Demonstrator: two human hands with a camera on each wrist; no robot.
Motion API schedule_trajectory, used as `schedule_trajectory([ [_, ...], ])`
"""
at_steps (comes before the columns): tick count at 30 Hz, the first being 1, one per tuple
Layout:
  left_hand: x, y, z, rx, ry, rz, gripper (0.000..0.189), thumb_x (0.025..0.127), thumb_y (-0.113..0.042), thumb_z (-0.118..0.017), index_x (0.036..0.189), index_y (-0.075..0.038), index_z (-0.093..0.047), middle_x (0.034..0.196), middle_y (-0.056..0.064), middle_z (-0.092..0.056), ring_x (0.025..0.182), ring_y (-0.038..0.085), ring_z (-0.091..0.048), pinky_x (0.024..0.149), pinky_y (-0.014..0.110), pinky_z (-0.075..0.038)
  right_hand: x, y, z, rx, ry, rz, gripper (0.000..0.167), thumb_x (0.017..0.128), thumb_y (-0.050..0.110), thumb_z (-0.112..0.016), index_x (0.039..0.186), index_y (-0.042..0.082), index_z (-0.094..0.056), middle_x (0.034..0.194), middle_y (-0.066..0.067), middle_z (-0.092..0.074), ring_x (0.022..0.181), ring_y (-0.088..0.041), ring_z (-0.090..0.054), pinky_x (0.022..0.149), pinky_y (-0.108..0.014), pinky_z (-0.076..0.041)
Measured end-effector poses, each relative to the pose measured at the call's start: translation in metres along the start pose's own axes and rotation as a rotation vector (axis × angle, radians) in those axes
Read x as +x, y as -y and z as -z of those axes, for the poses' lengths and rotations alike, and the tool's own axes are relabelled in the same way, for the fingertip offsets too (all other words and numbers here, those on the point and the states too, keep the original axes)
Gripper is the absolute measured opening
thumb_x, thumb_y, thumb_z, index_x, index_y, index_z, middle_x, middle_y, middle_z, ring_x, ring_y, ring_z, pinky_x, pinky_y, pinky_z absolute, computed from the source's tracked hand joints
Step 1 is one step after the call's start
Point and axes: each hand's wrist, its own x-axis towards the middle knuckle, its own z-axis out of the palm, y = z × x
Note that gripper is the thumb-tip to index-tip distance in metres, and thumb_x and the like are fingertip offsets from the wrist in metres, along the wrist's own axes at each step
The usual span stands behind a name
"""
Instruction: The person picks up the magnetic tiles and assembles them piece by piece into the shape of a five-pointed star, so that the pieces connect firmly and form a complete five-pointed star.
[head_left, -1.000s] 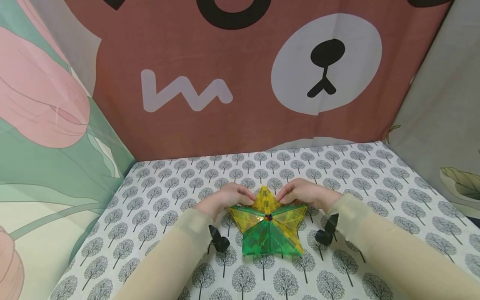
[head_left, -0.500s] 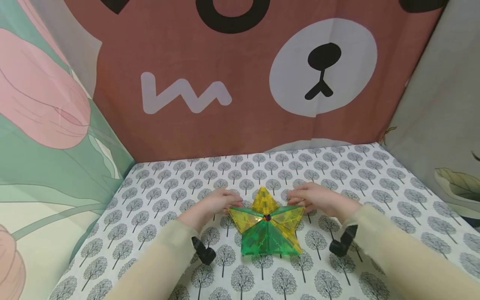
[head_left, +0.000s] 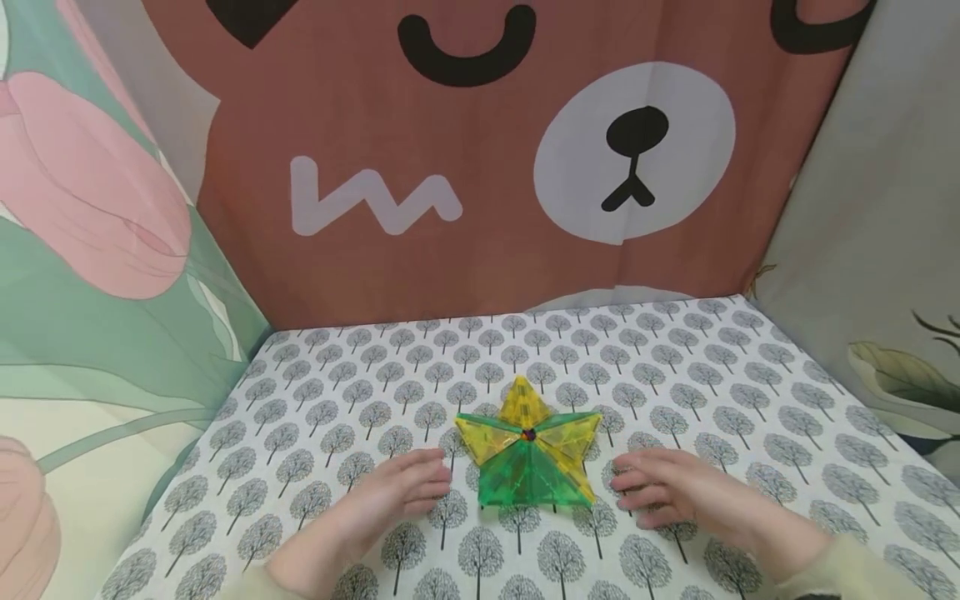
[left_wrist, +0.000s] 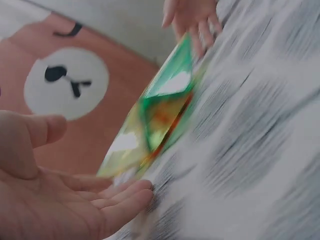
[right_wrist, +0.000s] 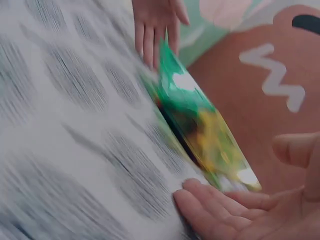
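Observation:
A star (head_left: 534, 467) made of translucent green and yellow tiles lies on the tree-print cloth, one yellow point towards the back. Small dark and red bits show at its centre. My left hand (head_left: 397, 497) is beside its left side, fingers extended and apart from it. Across from it, my right hand (head_left: 686, 492) lies off the right side with relaxed fingers and nothing in its grasp. In the left wrist view the star (left_wrist: 150, 115) stands raised in the middle like a low pyramid, and the right wrist view shows the star (right_wrist: 195, 120) blurred beyond the fingers.
The white cloth (head_left: 360, 358) with grey trees covers the table. A brown bear-print curtain (head_left: 480, 275) rises along the back edge. A floral curtain (head_left: 112, 333) hangs at the left, a grey one (head_left: 862, 250) at the right.
Both hands have let go of the star near its top point, spread apart to the sides and drawn back towards the person. The star stays in place on the cloth.

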Motion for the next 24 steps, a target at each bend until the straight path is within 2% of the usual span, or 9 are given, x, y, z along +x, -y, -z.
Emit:
schedule_trajectory([
  [4,-0.007,0.006,-0.026,-0.151,0.045,0.013,0.084,0.100,-0.044,-0.053,0.148,0.015,-0.018,0.145,0.032,-0.040,0.129,0.042,-0.047,0.106,0.047,-0.041,-0.006,-0.007,-0.021,0.112,0.034,-0.009,0.075,0.108,0.039,-0.037,0.150,-0.014,-0.006,0.147,-0.032,-0.037,0.123,-0.038,-0.054,0.099,-0.048,-0.049],
  [7,-0.005,0.007,-0.039,-0.266,0.056,0.011,0.089,0.101,-0.046,-0.051,0.147,0.018,-0.010,0.150,0.036,-0.028,0.135,0.045,-0.038,0.107,0.045,-0.041,-0.004,-0.006,-0.033,0.149,0.032,-0.005,0.082,0.107,0.047,-0.033,0.152,-0.010,0.006,0.156,-0.031,-0.018,0.129,-0.039,-0.048,0.105,-0.047,-0.042],
  [10,0.000,0.006,-0.047,-0.349,0.049,0.002,0.091,0.101,-0.048,-0.047,0.147,0.019,-0.007,0.152,0.038,-0.019,0.138,0.048,-0.029,0.108,0.045,-0.039,0.001,-0.002,-0.040,0.170,0.025,0.024,0.085,0.106,0.051,-0.029,0.151,-0.007,0.013,0.157,-0.032,-0.005,0.134,-0.042,-0.040,0.109,-0.046,-0.038],
  [17,0.007,0.003,-0.055,-0.389,0.052,-0.022,0.092,0.103,-0.053,-0.039,0.148,0.018,-0.002,0.154,0.038,-0.003,0.142,0.051,-0.014,0.113,0.051,-0.028,0.005,0.004,-0.047,0.182,0.008,0.079,0.085,0.105,0.053,-0.027,0.151,-0.007,0.013,0.156,-0.035,-0.002,0.139,-0.045,-0.029,0.109,-0.036,-0.037],
  [24,0.010,0.000,-0.057,-0.418,0.055,-0.044,0.093,0.102,-0.054,-0.040,0.149,0.016,-0.002,0.155,0.037,-0.004,0.142,0.050,-0.014,0.115,0.051,-0.024,0.010,0.008,-0.049,0.194,0.021,0.101,0.083,0.106,0.051,-0.027,0.152,-0.006,0.013,0.156,-0.035,0.000,0.142,-0.047,-0.019,0.110,-0.035,-0.034],
])
